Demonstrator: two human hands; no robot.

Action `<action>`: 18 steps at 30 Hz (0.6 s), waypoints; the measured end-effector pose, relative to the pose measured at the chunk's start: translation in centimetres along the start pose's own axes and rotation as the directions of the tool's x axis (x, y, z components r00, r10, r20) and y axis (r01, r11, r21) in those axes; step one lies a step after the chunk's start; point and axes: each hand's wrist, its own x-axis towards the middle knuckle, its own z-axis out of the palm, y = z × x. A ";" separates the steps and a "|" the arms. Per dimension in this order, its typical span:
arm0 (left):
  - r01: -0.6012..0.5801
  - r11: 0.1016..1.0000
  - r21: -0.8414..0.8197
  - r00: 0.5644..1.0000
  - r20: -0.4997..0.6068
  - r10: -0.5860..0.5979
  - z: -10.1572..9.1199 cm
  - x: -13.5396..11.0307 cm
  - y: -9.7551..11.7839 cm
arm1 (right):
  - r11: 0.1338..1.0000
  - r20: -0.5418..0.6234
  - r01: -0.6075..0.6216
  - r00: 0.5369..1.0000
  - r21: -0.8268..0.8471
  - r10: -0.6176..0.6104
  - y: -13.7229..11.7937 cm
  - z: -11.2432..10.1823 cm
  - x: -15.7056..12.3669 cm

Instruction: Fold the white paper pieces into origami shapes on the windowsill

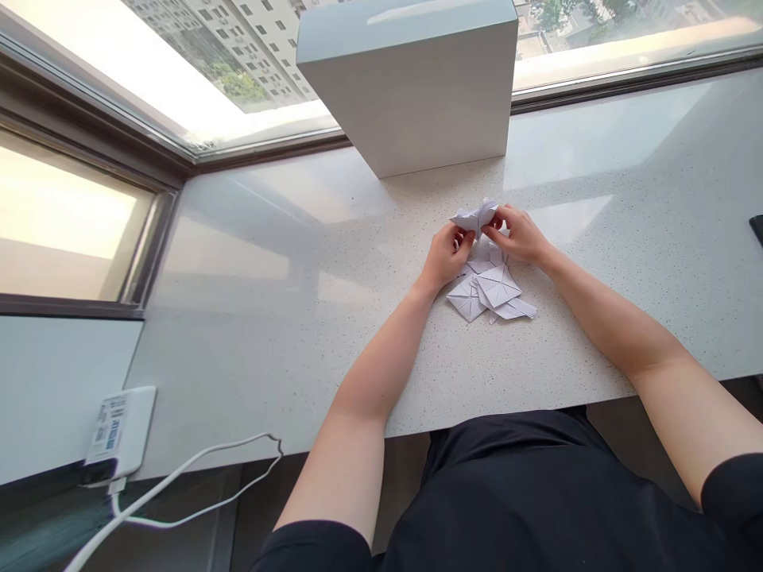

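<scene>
Between my two hands is a piece of folded white paper with pointed flaps spread to both sides. My left hand pinches its left lower part, fingers curled under it. My right hand grips the right side between thumb and fingers. Just below, on the speckled white counter, lies a loose pile of folded paper squares. Several of them overlap, and creases cross their faces. The far part of the pile sits close under my hands and is partly hidden.
A large white box stands behind my hands against the window. At the lower left, a white device with a label and a white cable rests at the counter's edge. A dark object shows at the right edge.
</scene>
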 end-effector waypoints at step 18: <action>0.045 0.999 0.022 0.998 0.040 -0.046 -0.2 0.1 1.6 | 1.000 0.076 -0.014 0.997 0.000 0.014 -0.6 0.1 -0.6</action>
